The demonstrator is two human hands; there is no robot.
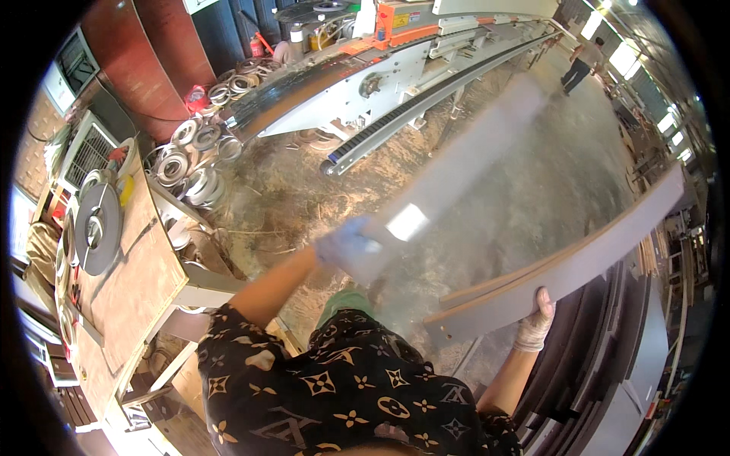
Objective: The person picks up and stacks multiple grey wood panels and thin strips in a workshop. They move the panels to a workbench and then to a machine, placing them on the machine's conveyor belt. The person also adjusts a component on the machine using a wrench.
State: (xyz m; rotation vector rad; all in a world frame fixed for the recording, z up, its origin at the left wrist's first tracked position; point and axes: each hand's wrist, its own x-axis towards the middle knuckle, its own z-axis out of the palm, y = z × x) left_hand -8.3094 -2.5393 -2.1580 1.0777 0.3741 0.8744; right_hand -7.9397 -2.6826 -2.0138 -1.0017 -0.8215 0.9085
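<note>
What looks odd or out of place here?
Strip rolls lie untidily in a loose heap on the floor beside the machine, with tan debris scattered nearby. The board in the right hand shows no clear damage; the other board in the left hand is too blurred to judge.

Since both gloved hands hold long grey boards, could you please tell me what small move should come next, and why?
I would probably steady the long grey board in the blue-gloved left hand: it looks blurred, its far end juts over the grey floor, and the white-gloved right hand is holding a brown-edged grey board.
</note>
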